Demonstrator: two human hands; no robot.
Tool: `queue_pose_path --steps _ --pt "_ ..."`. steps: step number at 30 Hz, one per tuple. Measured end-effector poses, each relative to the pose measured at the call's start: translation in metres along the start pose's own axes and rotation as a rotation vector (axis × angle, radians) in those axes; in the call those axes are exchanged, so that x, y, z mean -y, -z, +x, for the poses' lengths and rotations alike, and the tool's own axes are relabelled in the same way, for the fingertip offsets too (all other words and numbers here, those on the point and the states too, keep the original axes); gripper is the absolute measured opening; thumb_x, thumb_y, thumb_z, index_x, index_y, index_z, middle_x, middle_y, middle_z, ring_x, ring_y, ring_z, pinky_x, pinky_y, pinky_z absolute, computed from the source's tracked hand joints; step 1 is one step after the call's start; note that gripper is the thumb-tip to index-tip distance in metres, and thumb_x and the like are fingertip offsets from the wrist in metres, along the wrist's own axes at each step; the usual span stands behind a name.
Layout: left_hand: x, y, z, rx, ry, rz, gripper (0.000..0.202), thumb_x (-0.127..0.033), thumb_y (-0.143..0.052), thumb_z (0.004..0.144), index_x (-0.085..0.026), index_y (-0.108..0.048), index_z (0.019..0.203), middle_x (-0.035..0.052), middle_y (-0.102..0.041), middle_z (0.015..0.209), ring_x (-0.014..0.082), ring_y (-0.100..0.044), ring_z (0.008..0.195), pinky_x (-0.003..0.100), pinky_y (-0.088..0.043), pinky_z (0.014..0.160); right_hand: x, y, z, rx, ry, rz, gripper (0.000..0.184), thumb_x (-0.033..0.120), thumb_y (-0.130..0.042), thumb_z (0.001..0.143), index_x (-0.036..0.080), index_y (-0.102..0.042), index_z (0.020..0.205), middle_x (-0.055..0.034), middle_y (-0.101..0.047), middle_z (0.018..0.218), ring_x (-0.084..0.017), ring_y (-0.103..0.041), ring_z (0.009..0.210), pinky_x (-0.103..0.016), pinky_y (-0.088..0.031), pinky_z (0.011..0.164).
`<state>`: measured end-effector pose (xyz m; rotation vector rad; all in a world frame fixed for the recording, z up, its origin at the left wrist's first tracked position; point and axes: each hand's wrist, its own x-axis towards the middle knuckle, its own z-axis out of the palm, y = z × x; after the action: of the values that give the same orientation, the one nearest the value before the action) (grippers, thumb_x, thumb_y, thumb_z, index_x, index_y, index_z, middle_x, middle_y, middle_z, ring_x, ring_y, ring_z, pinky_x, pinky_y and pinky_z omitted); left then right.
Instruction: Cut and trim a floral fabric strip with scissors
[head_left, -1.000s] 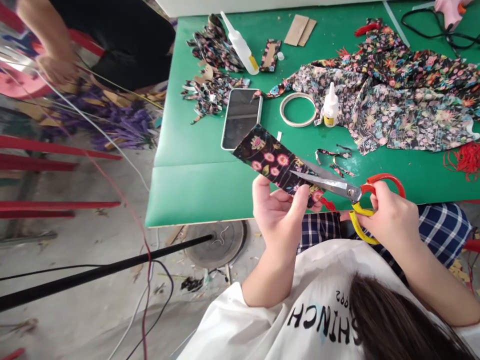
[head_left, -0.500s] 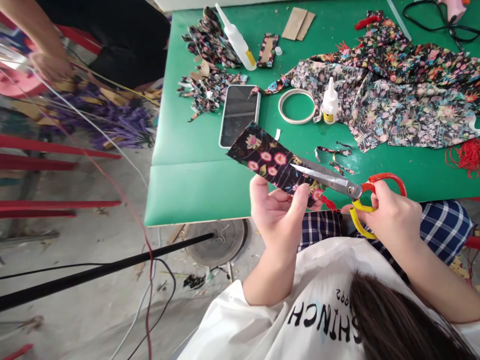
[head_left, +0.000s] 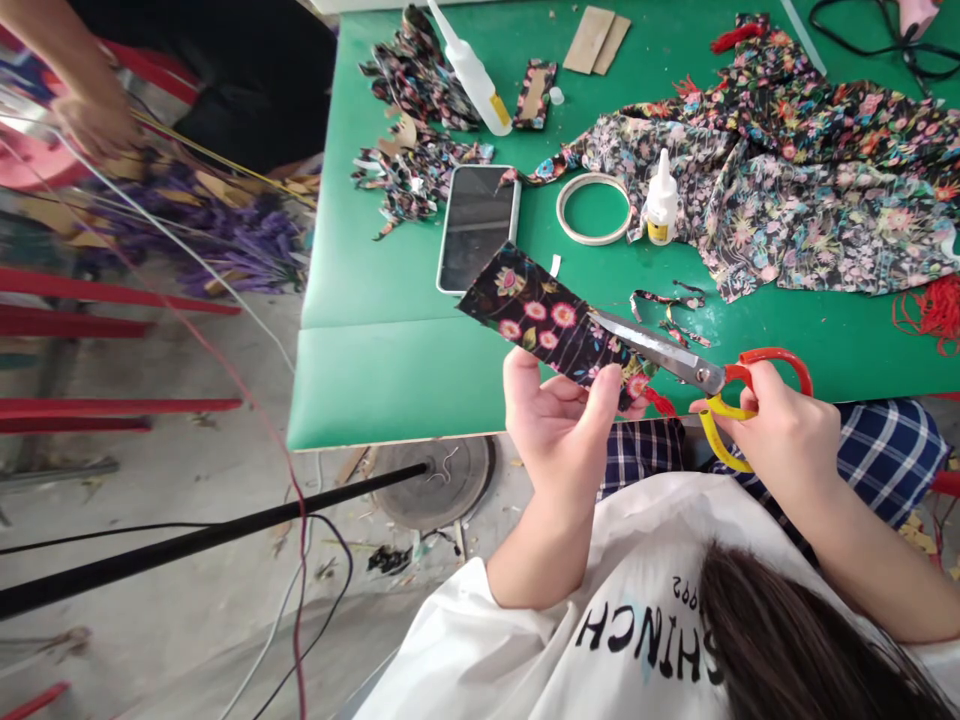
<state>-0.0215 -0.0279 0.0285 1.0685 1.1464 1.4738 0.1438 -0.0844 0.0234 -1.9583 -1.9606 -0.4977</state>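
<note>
My left hand [head_left: 559,420] pinches a dark floral fabric strip [head_left: 544,318] between thumb and fingers, holding it up over the near edge of the green table [head_left: 375,370]. My right hand [head_left: 780,430] grips scissors [head_left: 690,375] with a red and a yellow handle loop. Their steel blades reach left into the strip's right end and look nearly shut on it. A red tassel bit hangs just below the blades.
On the table lie a phone [head_left: 478,228], a tape ring [head_left: 594,208], two glue bottles [head_left: 661,203], fabric scraps [head_left: 416,175], cardboard pieces [head_left: 598,38] and a large floral cloth [head_left: 810,170]. Another person's hand [head_left: 94,120] works over purple material at far left. A black pole [head_left: 187,545] crosses the floor.
The scissor blades have closed along the strip's right end. The fabric strip and both hands have barely shifted.
</note>
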Motion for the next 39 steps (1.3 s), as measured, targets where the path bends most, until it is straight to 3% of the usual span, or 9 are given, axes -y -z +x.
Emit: queue_pose_path --steps 7,12,16,26,39 --pt "0.002 0.0 0.001 0.015 0.007 -0.017 0.044 -0.038 -0.078 0.072 -0.023 -0.045 0.096 -0.0115 -0.062 0.061 0.0056 -0.057 0.037 0.012 -0.046 0.033 -0.002 -0.001 0.0 0.027 -0.003 0.08 0.029 0.045 -0.055 0.085 0.018 -0.055 0.075 0.0061 -0.055 0.046 -0.009 -0.048 0.035 -0.023 -0.026 0.041" --pt "0.001 0.0 0.001 0.031 0.003 -0.02 0.041 -0.036 -0.077 0.074 -0.023 -0.047 0.098 -0.0099 -0.064 0.065 0.0053 -0.056 0.037 0.015 -0.052 0.038 -0.002 0.0 0.003 0.167 -0.107 0.355 0.041 0.059 -0.046 0.085 0.019 -0.048 0.08 0.0047 -0.056 0.055 -0.009 -0.054 0.042 -0.021 -0.033 0.044" --pt "0.001 -0.001 0.0 0.038 -0.054 -0.024 0.037 -0.032 -0.076 0.075 -0.023 -0.049 0.098 -0.0085 -0.066 0.067 0.0054 -0.057 0.038 0.015 -0.051 0.039 -0.002 0.003 0.003 0.251 -0.071 0.275 0.054 0.072 -0.042 0.079 0.018 -0.045 0.087 -0.0005 -0.058 0.061 -0.018 -0.061 0.052 -0.025 -0.035 0.046" --pt "0.001 -0.002 -0.005 0.079 -0.125 -0.015 0.034 -0.022 -0.073 0.076 -0.025 -0.052 0.103 -0.0071 -0.068 0.066 0.0057 -0.055 0.037 0.012 -0.045 0.035 -0.001 0.01 0.007 0.186 0.017 0.115 0.036 0.053 -0.047 0.086 0.017 -0.047 0.086 -0.0002 -0.056 0.058 -0.017 -0.058 0.053 -0.026 -0.032 0.049" --pt "-0.002 -0.003 -0.008 0.065 -0.052 0.006 0.036 -0.031 -0.074 0.077 -0.024 -0.051 0.104 -0.0068 -0.068 0.067 0.0072 -0.058 0.04 0.015 -0.052 0.04 -0.001 0.01 0.005 0.088 0.005 0.082 0.028 0.047 -0.053 0.082 0.019 -0.05 0.082 0.0041 -0.055 0.051 -0.012 -0.054 0.045 -0.023 -0.031 0.047"
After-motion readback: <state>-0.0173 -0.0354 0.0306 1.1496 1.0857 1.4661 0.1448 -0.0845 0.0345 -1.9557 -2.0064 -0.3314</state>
